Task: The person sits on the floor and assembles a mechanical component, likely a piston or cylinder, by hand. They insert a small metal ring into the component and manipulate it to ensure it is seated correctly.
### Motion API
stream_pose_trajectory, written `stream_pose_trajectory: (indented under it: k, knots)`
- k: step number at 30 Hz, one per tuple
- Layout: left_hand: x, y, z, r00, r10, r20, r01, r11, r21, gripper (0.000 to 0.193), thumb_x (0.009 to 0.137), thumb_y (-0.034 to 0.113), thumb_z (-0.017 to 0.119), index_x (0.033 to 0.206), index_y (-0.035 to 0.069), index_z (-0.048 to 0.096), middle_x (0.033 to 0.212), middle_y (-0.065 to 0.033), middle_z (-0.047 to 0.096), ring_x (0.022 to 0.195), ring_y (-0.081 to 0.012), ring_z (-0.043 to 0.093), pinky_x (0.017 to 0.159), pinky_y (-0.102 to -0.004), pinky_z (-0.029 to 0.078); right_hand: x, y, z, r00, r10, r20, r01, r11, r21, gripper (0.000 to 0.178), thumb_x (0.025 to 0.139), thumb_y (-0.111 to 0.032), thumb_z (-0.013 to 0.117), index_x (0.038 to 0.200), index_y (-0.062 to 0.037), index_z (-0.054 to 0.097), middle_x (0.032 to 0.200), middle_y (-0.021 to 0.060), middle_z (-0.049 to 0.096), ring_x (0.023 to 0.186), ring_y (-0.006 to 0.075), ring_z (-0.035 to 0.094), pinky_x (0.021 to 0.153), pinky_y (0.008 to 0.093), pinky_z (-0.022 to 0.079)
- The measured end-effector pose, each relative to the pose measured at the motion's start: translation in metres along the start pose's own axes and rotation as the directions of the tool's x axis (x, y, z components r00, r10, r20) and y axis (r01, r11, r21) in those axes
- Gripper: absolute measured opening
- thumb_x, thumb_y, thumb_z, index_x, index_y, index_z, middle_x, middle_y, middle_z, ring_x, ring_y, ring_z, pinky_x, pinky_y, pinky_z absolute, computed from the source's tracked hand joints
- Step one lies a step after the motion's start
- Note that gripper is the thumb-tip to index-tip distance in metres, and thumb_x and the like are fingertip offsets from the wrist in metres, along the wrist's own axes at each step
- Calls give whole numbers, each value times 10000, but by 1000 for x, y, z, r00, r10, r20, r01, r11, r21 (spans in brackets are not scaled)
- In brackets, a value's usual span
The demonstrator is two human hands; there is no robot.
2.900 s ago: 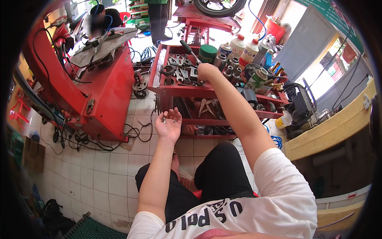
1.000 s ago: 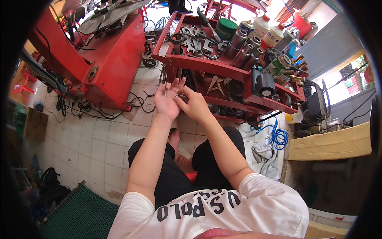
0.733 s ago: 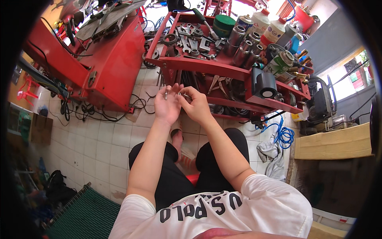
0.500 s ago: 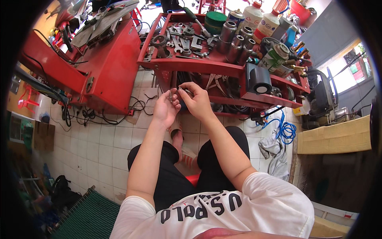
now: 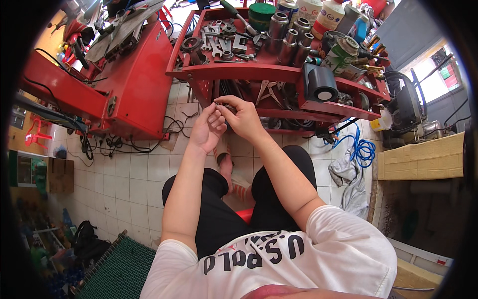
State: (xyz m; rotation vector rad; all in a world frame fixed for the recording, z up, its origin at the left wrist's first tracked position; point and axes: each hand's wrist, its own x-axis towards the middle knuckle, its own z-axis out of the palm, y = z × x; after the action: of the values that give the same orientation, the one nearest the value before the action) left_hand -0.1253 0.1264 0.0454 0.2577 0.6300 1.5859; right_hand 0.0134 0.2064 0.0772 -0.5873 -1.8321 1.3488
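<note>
One red machine stood left of the cart, and one ring-shaped part lay near the cart's left edge. In front of the near edge, toward its left corner, the left hand was curled, its tips closed on one small metal piece — mostly hidden. The right hand pinched the same piece; I could not tell what else either palm covered. Behind the near edge stood one green tub, then four upright sockets; one black cylinder sat along that edge — toward the right corner.
</note>
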Motion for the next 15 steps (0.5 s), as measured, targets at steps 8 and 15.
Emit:
stream_pose_trajectory:
  k: [8,15]
  knots:
    - [-2,3,6,994,50,-102,-44,997,56,178,991,286,662,892,170,571,662,113,436,610,-32,440,569,-225,373,-3,0,0,994,-92,63,96,994,-61,318,981,-69,600,1281,-3,520,1016,161,699,951,214,693,857,364,534]
    - [0,2,2,989,82,-123,-68,991,114,266,961,286,704,792,196,519,633,116,409,573,-28,408,547,-231,355,-4,5,5,991,-90,98,105,983,-149,246,998,-73,541,1203,28,451,1059,243,660,1014,372,685,886,419,526]
